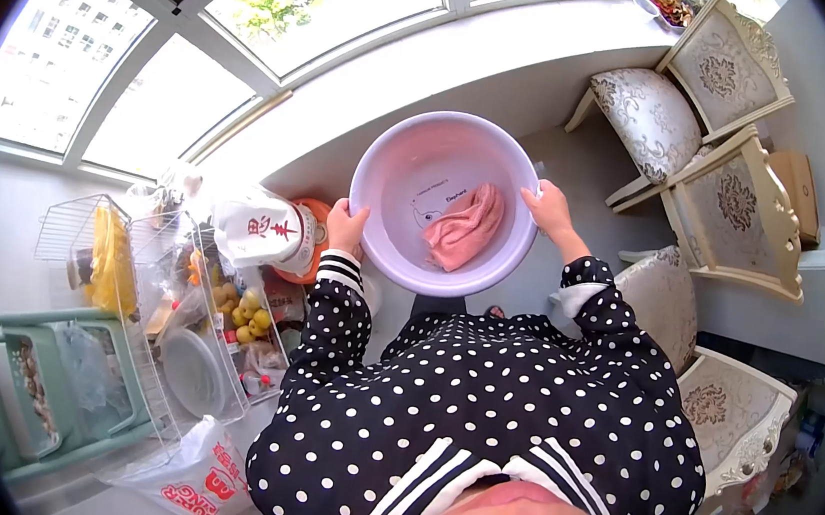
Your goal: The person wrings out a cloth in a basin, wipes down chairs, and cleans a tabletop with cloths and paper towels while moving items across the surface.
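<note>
A round lavender wash basin [389,240] is held up in front of my body, by the window ledge. Inside it lies a crumpled pink cloth [466,228], beside a small printed animal drawing on the basin's floor. My left hand [346,226] grips the rim on the left side, thumb over the edge. On the opposite side my right hand [548,209] is closed around the rim. The fingers under the rim are partly hidden on both sides. Just left of my left hand are a white bag with red characters [257,229] and an orange container [312,237].
Wire racks [213,337] with fruit and plastic bags stand at the left, near a green plastic rack [37,389]. A white plastic bag [198,476] lies below them. Patterned chairs [648,121] line the right side. A long white window ledge [431,84] runs ahead.
</note>
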Available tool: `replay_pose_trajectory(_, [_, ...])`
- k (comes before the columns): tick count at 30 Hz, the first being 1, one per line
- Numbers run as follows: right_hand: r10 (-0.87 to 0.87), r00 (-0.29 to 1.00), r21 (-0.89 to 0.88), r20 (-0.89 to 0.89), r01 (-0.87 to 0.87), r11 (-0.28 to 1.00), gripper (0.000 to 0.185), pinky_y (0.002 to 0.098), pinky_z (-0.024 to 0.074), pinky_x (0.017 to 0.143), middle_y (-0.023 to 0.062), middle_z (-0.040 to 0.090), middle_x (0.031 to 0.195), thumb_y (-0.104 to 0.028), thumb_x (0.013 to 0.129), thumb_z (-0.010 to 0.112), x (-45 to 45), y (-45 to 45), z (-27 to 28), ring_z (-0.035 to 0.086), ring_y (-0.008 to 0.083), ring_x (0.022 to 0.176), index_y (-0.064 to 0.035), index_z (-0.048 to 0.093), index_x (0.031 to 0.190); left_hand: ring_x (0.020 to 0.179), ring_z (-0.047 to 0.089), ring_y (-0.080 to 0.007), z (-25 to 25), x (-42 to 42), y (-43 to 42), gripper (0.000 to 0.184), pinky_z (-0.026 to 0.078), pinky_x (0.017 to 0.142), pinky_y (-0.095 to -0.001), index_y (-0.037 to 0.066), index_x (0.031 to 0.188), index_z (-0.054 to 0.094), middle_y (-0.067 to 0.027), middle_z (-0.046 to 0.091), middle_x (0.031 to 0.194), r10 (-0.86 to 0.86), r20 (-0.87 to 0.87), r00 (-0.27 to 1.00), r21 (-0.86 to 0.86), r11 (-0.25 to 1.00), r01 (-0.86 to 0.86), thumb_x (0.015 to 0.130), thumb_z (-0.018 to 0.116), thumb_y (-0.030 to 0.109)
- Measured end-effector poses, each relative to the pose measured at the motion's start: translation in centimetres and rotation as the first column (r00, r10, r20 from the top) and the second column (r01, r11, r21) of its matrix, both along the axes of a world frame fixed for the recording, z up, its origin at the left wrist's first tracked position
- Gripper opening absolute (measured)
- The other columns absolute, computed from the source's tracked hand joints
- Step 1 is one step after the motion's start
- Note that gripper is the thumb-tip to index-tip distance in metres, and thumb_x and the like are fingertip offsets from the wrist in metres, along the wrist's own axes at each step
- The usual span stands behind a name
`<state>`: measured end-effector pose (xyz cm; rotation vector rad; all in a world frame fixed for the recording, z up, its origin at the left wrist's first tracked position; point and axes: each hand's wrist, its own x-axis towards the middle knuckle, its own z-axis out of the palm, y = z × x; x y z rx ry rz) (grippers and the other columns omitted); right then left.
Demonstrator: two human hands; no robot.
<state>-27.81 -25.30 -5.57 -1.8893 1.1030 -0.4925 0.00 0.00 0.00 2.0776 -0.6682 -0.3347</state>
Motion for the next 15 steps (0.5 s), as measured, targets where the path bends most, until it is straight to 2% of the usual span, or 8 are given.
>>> replay_pose_trajectory(1, [-0.001,1.000,-0.011,0.018,0.001,1.000,0.038,0.0400,0.0457,0.073,0.0208,0.061,0.086,-0.035,0.075,0.060,1.3,0.6,-0.6,0.059,0.0352,0.083,0.0001,0.058,0.090,0.071,0.058,-0.0129,-0.1,1.3,0.6,0.028,0.047,0.065,-0.0265,-0.004,0.091,0.058,-0.0085,0.063,0.082,-0.012,0.078,0.997,0.094,0.996,0.004,0.073,0.066,0.015])
replay_pose_trajectory(2, [-0.003,1.000,0.002,0.022,0.003,1.000,0.038,0.0398,0.0458,0.073,0.0210,0.061,0.085,-0.035,0.075,0.060,2.0,2.4,-1.5,0.059,0.0354,0.082,0.0007,0.057,0.089,0.070,0.058,-0.0127,-0.3,2.1,1.9,0.026,0.047,0.064,-0.0261,-0.004,0.089,0.058,-0.0081,0.062,0.079,-0.010,0.026,1.000,0.045,0.999,0.009,0.073,0.066,0.014])
replay_pose_trajectory(4, [0.001,0.998,-0.050,-0.069,-0.004,0.999,0.038,0.0399,0.0455,0.073,0.0215,0.061,0.086,-0.035,0.075,0.060,8.1,-10.2,0.6,0.059,0.0354,0.082,0.0011,0.057,0.089,0.069,0.058,-0.0125,-5.0,9.5,-10.9,0.025,0.047,0.064,-0.0259,-0.004,0.089,0.058,-0.0075,0.062,0.078,-0.022,-0.028,0.999,-0.072,0.997,0.020,0.073,0.065,0.014])
replay_pose_trajectory(6, [0.026,0.996,0.090,-0.088,-0.018,0.996,0.039,0.0401,0.0450,0.074,0.0225,0.060,0.088,-0.035,0.075,0.061,14.2,-8.1,-1.9,0.058,0.0355,0.084,0.0014,0.056,0.089,0.068,0.056,-0.0118,-3.8,15.6,-8.5,0.024,0.046,0.063,-0.0260,-0.004,0.089,0.057,-0.0068,0.061,0.077,-0.023,0.020,1.000,0.032,0.999,0.022,0.073,0.064,0.012])
replay_pose_trajectory(7, [0.042,0.994,0.096,-0.098,-0.032,0.995,0.040,0.0402,0.0447,0.074,0.0230,0.059,0.091,-0.035,0.075,0.061,13.9,-9.4,-3.0,0.058,0.0357,0.086,0.0016,0.056,0.090,0.069,0.055,-0.0109,-6.2,15.7,-9.9,0.023,0.045,0.064,-0.0259,-0.004,0.088,0.057,-0.0064,0.060,0.077,-0.014,-0.087,0.996,0.026,1.000,0.016,0.074,0.064,0.012])
replay_pose_trajectory(11, [0.076,0.987,0.133,-0.141,-0.057,0.989,0.040,0.0415,0.0445,0.076,0.0217,0.060,0.091,-0.034,0.075,0.062,22.3,-13.6,-3.9,0.058,0.0358,0.088,0.0013,0.054,0.093,0.070,0.053,-0.0105,-8.5,24.7,-13.8,0.022,0.044,0.064,-0.0240,-0.004,0.087,0.054,-0.0061,0.059,0.077,0.006,-0.125,0.992,0.040,0.999,-0.001,0.075,0.064,0.013])
replay_pose_trajectory(13, [0.064,0.993,0.182,-0.103,-0.044,0.982,0.041,0.0417,0.0446,0.077,0.0210,0.060,0.092,-0.035,0.075,0.062,28.3,-15.3,-3.6,0.057,0.0357,0.089,0.0010,0.055,0.093,0.071,0.053,-0.0111,-7.3,30.9,-15.4,0.022,0.044,0.064,-0.0240,-0.003,0.088,0.053,-0.0055,0.058,0.079,-0.018,-0.120,0.993,-0.012,1.000,0.017,0.077,0.063,0.012])
replay_pose_trajectory(15, [0.068,0.994,0.181,-0.087,-0.051,0.982,0.040,0.0417,0.0447,0.078,0.0207,0.060,0.093,-0.035,0.075,0.062,31.9,-18.1,-3.1,0.057,0.0358,0.090,0.0001,0.055,0.094,0.072,0.052,-0.0133,-5.4,33.8,-18.8,0.022,0.044,0.065,-0.0273,-0.004,0.089,0.052,-0.0080,0.057,0.082,-0.036,-0.111,0.993,0.065,0.997,0.043,0.076,0.062,0.011])
